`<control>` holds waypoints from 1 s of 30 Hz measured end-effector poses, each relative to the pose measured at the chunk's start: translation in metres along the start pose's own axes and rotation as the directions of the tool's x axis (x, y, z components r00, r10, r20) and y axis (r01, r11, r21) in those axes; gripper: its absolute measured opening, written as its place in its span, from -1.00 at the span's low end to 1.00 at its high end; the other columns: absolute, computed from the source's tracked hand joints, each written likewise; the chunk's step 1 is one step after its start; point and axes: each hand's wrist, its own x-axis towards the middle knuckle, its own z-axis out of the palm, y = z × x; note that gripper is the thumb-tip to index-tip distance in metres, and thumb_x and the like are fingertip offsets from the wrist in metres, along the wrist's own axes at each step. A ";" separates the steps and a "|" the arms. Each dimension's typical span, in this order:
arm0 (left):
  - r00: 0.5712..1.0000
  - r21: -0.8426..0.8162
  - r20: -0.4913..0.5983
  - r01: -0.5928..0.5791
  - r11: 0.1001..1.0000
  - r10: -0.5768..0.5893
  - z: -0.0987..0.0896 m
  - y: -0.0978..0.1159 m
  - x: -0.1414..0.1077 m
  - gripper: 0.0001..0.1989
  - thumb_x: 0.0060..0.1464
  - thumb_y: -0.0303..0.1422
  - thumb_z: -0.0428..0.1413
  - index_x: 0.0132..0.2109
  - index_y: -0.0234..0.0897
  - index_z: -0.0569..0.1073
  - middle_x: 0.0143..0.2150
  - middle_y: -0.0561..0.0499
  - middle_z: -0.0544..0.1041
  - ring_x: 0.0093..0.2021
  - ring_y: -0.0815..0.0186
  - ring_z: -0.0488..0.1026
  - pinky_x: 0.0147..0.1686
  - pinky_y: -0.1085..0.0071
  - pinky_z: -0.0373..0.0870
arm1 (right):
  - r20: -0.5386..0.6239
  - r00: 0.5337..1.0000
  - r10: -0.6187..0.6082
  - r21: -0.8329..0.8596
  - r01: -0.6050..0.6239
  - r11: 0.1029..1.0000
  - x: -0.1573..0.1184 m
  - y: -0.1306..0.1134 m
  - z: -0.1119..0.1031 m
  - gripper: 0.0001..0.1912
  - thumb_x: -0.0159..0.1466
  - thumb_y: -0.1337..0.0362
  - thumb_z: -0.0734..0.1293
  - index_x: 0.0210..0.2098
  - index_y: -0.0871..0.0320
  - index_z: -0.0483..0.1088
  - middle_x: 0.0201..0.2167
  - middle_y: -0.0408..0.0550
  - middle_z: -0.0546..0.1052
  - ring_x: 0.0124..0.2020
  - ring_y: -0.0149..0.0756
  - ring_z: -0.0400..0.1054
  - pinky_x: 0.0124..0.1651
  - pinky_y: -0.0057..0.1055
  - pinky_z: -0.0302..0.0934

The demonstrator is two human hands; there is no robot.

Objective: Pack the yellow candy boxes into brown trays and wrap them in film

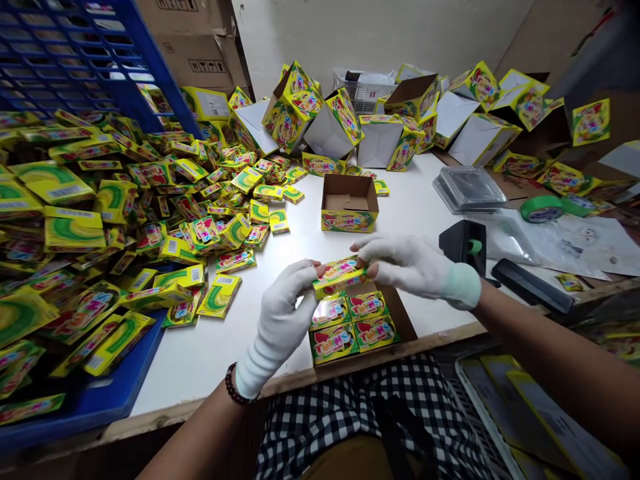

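Note:
My two hands wear white gloves with bare fingertips. Between them a small yellow-green candy box (340,277) is held level. My left hand (287,313) grips its left end, and the thumb and fingers of my right hand (407,267) are on its right end. Just below, a brown cardboard carton (407,323) at the table's front edge contains several packed candy boxes (376,332), their printed faces up. Beyond my hands stands an open display box (349,221) with a brown interior, in which nothing shows.
Loose candy boxes (203,230) pile up at the left, by a blue crate (150,67). Folded display boxes (380,140) line the back. At the right are clear plastic lids (470,187), green tape (541,209), a black tape dispenser (463,243) and a black tray (533,287).

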 end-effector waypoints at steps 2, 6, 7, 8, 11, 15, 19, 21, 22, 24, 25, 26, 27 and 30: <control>0.982 0.143 0.051 -0.187 0.972 0.181 0.004 -0.001 0.003 -0.66 0.15 -0.58 0.02 0.03 -0.26 0.48 0.09 -0.13 0.49 0.12 0.26 0.45 0.13 0.33 0.42 | 0.133 0.973 0.188 0.103 -0.202 0.974 0.000 0.006 -0.005 -0.62 0.33 0.07 0.28 -0.04 0.24 0.41 -0.21 0.02 0.54 -0.42 -0.41 0.35 -0.37 -0.46 0.29; 0.985 0.515 0.171 -0.057 0.855 -0.038 0.022 0.005 0.010 -0.60 0.13 -0.58 -0.03 0.11 -0.43 0.40 0.10 -0.28 0.46 0.12 0.12 0.45 0.10 0.21 0.44 | 0.356 0.857 0.372 0.018 -0.405 0.914 0.005 0.031 -0.011 -0.66 0.25 0.19 0.34 -0.06 0.28 0.42 -0.31 -0.04 0.53 -0.51 -0.46 0.28 -0.45 -0.51 0.21; 0.962 0.627 0.210 0.004 0.779 -0.174 0.028 0.008 0.011 -0.65 0.14 -0.56 -0.03 0.06 -0.45 0.42 0.02 -0.30 0.49 0.04 0.08 0.49 0.03 0.17 0.47 | 0.307 0.856 0.415 -0.090 -0.408 0.909 0.006 0.038 -0.010 -0.70 0.24 0.24 0.34 -0.08 0.28 0.43 -0.31 -0.03 0.54 -0.47 -0.44 0.30 -0.41 -0.50 0.21; 0.916 0.718 0.267 0.018 0.696 -0.299 0.033 0.010 0.013 -0.71 0.16 -0.53 -0.03 -0.01 -0.46 0.45 -0.06 -0.28 0.52 -0.05 0.06 0.52 -0.05 0.14 0.49 | 0.231 0.862 0.451 -0.217 -0.406 0.888 0.008 0.045 -0.008 -0.73 0.23 0.28 0.34 -0.10 0.27 0.45 -0.31 -0.02 0.55 -0.43 -0.40 0.33 -0.36 -0.48 0.22; 0.750 0.786 0.510 -0.208 0.582 -0.421 0.051 0.010 0.014 -0.77 0.22 -0.42 -0.04 -0.14 -0.40 0.49 -0.15 -0.26 0.51 -0.11 0.02 0.50 -0.09 0.07 0.46 | 0.088 0.854 0.513 -0.545 -0.390 0.742 0.012 0.056 0.006 -0.74 0.21 0.36 0.32 -0.10 0.22 0.48 -0.22 0.05 0.58 -0.26 -0.26 0.42 -0.23 -0.43 0.22; 0.691 0.756 0.605 -0.342 0.558 -0.396 0.065 0.000 0.009 -0.71 0.25 -0.31 -0.03 -0.02 -0.35 0.47 0.02 -0.30 0.46 0.06 -0.10 0.40 0.02 -0.09 0.35 | 0.109 0.810 0.576 -0.700 -0.349 0.623 0.017 0.055 0.029 -0.66 0.25 0.37 0.28 0.01 0.18 0.45 -0.10 0.14 0.59 -0.13 -0.13 0.47 -0.19 -0.38 0.23; 0.671 0.819 0.523 -0.224 0.529 -0.526 0.065 -0.002 0.002 -0.70 0.25 -0.36 -0.04 0.04 -0.37 0.43 -0.02 -0.34 0.45 -0.02 -0.08 0.45 -0.24 0.12 0.47 | 0.160 0.808 0.567 -0.716 -0.300 0.630 0.022 0.050 0.040 -0.61 0.27 0.40 0.25 0.08 0.14 0.41 -0.03 0.12 0.57 -0.06 -0.14 0.47 -0.13 -0.39 0.24; 0.664 0.823 0.519 -0.220 0.523 -0.538 0.064 0.001 0.001 -0.67 0.25 -0.38 -0.05 0.08 -0.41 0.40 -0.02 -0.37 0.45 -0.03 -0.08 0.46 -0.28 0.15 0.48 | 0.167 0.813 0.558 -0.748 -0.265 0.609 0.025 0.048 0.044 -0.62 0.30 0.41 0.21 0.08 0.13 0.41 -0.04 0.13 0.57 -0.07 -0.13 0.48 -0.14 -0.36 0.26; 0.663 0.823 0.521 -0.222 0.522 -0.538 0.064 0.002 0.001 -0.66 0.25 -0.39 -0.05 0.11 -0.43 0.38 -0.02 -0.39 0.45 -0.03 -0.08 0.47 -0.27 0.15 0.49 | 0.165 0.810 0.563 -0.779 -0.243 0.578 0.027 0.046 0.047 -0.64 0.32 0.41 0.19 0.06 0.14 0.42 -0.06 0.15 0.57 -0.09 -0.10 0.49 -0.16 -0.33 0.27; 0.666 0.820 0.527 -0.233 0.524 -0.528 0.063 0.005 0.002 -0.63 0.25 -0.40 -0.04 0.15 -0.46 0.35 -0.01 -0.41 0.45 -0.02 -0.10 0.46 -0.24 0.12 0.49 | 0.159 0.803 0.575 -0.836 -0.200 0.511 0.028 0.042 0.056 -0.66 0.34 0.43 0.15 -0.01 0.19 0.47 -0.11 0.22 0.56 -0.11 -0.04 0.49 -0.19 -0.26 0.29; 0.667 0.817 0.531 -0.239 0.525 -0.522 0.063 0.006 0.002 -0.62 0.25 -0.41 -0.04 0.16 -0.46 0.35 0.00 -0.41 0.44 -0.01 -0.11 0.46 -0.22 0.10 0.49 | 0.158 0.803 0.574 -0.859 -0.175 0.481 0.027 0.040 0.062 -0.66 0.34 0.45 0.14 -0.04 0.23 0.48 -0.13 0.25 0.56 -0.11 -0.02 0.48 -0.20 -0.24 0.30; 0.666 0.815 0.535 -0.242 0.527 -0.520 0.063 0.006 0.002 -0.62 0.24 -0.42 -0.05 0.16 -0.44 0.35 0.01 -0.40 0.44 -0.01 -0.11 0.46 -0.20 0.10 0.50 | 0.157 0.807 0.569 -0.879 -0.148 0.452 0.026 0.038 0.069 -0.65 0.34 0.47 0.12 -0.05 0.26 0.49 -0.13 0.28 0.54 -0.10 -0.01 0.47 -0.19 -0.23 0.30; 0.660 0.813 0.538 -0.241 0.530 -0.524 0.063 0.006 0.002 -0.63 0.24 -0.43 -0.05 0.16 -0.42 0.36 0.02 -0.39 0.44 -0.01 -0.11 0.46 -0.20 0.10 0.50 | 0.152 0.820 0.551 -0.899 -0.117 0.422 0.024 0.037 0.076 -0.63 0.34 0.49 0.11 -0.02 0.29 0.48 -0.10 0.30 0.53 -0.08 0.00 0.45 -0.19 -0.22 0.30; 0.637 0.808 0.546 -0.228 0.543 -0.544 0.061 0.007 0.001 -0.64 0.22 -0.46 -0.05 0.13 -0.38 0.40 0.03 -0.37 0.43 0.00 -0.11 0.46 -0.24 0.13 0.52 | 0.138 0.866 0.481 -0.956 -0.010 0.293 0.017 0.033 0.092 -0.55 0.36 0.50 0.05 0.12 0.31 0.40 0.03 0.34 0.44 -0.04 0.02 0.39 -0.15 -0.14 0.29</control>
